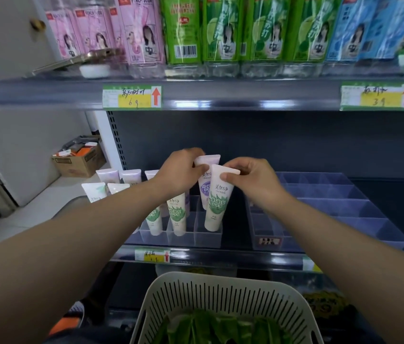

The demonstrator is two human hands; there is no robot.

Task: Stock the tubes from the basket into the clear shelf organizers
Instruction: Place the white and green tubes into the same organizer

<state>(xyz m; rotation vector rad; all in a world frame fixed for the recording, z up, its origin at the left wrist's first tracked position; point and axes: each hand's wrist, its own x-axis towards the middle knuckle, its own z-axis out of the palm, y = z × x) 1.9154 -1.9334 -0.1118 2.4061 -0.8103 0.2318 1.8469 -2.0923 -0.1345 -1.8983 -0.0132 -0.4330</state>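
Note:
My left hand (181, 168) pinches the top of a white tube with a purple label (206, 188), standing in the left clear organizer (183, 235). My right hand (250, 178) pinches the flat top end of a white tube with a green leaf label (217, 207), whose cap end sits in the organizer's front right slot. Several more green and purple tubes (177, 214) stand in the slots to the left, partly hidden by my left forearm. The white slotted basket (221, 294) sits below the shelf at the bottom, with green items inside.
A second clear organizer (332, 207) with dividers sits to the right on the same shelf. The upper shelf holds pink, green and blue bottles (221, 28). Price tags (131, 96) line the shelf edges. A cardboard box (79, 161) lies on the floor at left.

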